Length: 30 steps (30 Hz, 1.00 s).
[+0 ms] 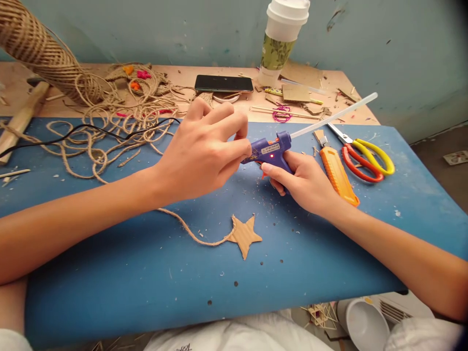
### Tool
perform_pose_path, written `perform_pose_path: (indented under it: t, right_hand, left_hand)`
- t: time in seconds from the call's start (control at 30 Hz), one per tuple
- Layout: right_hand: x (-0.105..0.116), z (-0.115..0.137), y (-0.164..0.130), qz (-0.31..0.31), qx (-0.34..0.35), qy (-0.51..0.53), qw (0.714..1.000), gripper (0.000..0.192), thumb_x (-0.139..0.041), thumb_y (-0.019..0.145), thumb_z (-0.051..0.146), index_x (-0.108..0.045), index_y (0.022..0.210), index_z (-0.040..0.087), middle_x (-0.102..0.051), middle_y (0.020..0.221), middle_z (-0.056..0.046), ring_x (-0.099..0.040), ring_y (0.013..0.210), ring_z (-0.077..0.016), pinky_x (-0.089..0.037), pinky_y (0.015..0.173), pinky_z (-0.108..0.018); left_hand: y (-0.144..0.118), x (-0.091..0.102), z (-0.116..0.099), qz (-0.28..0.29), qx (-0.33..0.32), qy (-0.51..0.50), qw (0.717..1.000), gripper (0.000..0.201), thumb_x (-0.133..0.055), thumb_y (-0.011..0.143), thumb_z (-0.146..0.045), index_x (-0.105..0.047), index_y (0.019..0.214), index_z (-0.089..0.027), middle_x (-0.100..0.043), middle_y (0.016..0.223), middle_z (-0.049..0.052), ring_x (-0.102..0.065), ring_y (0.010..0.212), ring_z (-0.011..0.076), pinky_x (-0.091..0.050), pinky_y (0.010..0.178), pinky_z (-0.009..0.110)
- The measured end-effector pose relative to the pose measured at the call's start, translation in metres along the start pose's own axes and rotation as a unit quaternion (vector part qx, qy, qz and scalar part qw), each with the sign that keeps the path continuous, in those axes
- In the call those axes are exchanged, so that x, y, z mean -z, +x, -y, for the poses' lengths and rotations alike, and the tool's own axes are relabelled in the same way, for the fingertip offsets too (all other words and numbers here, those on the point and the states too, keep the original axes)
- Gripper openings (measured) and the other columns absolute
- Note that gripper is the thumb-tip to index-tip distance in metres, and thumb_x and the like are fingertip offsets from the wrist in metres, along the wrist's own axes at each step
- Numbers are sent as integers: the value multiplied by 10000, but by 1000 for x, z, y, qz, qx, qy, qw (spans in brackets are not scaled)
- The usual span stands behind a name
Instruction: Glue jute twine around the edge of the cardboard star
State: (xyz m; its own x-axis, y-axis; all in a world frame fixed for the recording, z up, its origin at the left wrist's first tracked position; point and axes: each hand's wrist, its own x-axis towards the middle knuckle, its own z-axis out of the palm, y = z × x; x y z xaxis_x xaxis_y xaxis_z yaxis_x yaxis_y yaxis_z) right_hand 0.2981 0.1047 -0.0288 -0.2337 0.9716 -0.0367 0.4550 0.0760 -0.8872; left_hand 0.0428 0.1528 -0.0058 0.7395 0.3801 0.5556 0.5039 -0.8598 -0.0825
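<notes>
- Nearest the person, on the blue counter (146, 273), lies a cardboard star (245, 235), flat, with a jute string (190, 233) running from its left point back toward the left forearm. Star lies just below and between both hands, touching neither.
- Right hand (305, 183) is closed around the grip of a purple glue gun (271, 152), one finger at the orange trigger. Red indicator lit on the body.
- Glue gun long axis: nozzle points left toward the left hand; clear glue stick (334, 115) projects from the rear, up and to the right.
- Left hand (204, 148) is curled, thumb and fingertips pinched together right at the nozzle. What it pinches cannot be told; the fingers hide it.
- Both hands meet at the nozzle, the left one nearer to the tip.
- Right of the gun: orange utility knife (338, 175), then red-and-yellow scissors (365, 156), both flat on the counter.
- Left, further back: loose jute tangle (109, 131), black cable (73, 132) across it.
- Far edge: twine spool (40, 53), dark phone (224, 83), lidded paper cup (281, 39) against the wall.
</notes>
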Motion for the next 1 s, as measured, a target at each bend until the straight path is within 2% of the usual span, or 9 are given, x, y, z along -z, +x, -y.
perform_pose_path:
  t: [0.17,0.27,0.37,0.5,0.83,0.93,1.0]
  right_hand:
    - [1,3,0,4,-13,4,1000,429,-700,1020,532,-577,789,192,-589,595,22,-508,531,-106,-370,557,-288]
    - [1,3,-1,4,-12,5,1000,434,-706,1014,543,-582,794,191,-590,598,21,-502,533,-106,-369,557,-286]
    - [1,3,-1,4,-12,8,1000,455,-713,1003,576,-582,800,191,-591,602,18,-504,539,-109,-370,558,-286]
    - [1,2,-1,3,-11,7,1000,451,-712,1001,571,-581,796,191,-588,599,20,-508,539,-110,-372,556,-285]
    - [-1,-1,0,-6,-14,-15,1000,441,-739,982,552,-591,788,185,-602,604,20,-509,539,-110,-370,537,-287]
    - [-1,-1,0,-5,-13,-10,1000,445,-722,988,568,-592,801,185,-606,616,20,-516,548,-110,-378,541,-285]
    - [-1,-1,0,-2,-13,-8,1000,443,-716,990,570,-595,805,186,-602,612,23,-513,542,-108,-377,538,-285]
  left_hand:
    - [4,9,-4,-68,31,-7,997,224,-579,1079,-296,-746,936,-255,-726,950,23,-681,921,242,-477,836,484]
    - [5,6,-4,-78,25,-2,997,215,-604,1076,-317,-774,960,-256,-743,940,35,-673,908,241,-470,805,466]
    - [2,-1,-2,-63,-2,2,998,259,-568,1108,-323,-795,1011,-247,-741,944,44,-688,943,240,-483,850,454]
    - [-1,-7,-1,-38,-8,6,999,316,-509,1143,-320,-797,1034,-249,-730,964,56,-695,1002,249,-490,887,461]
    - [-2,-11,-2,0,-2,-3,1000,280,-533,1106,-301,-736,918,-256,-734,1024,62,-709,988,262,-513,841,496]
    - [-1,-6,-2,-39,-26,-14,999,238,-576,1082,-283,-725,899,-254,-735,957,36,-700,933,237,-498,823,478]
    - [0,-1,-3,-81,-20,-21,996,217,-598,1072,-277,-741,911,-253,-734,906,18,-684,869,208,-485,799,453]
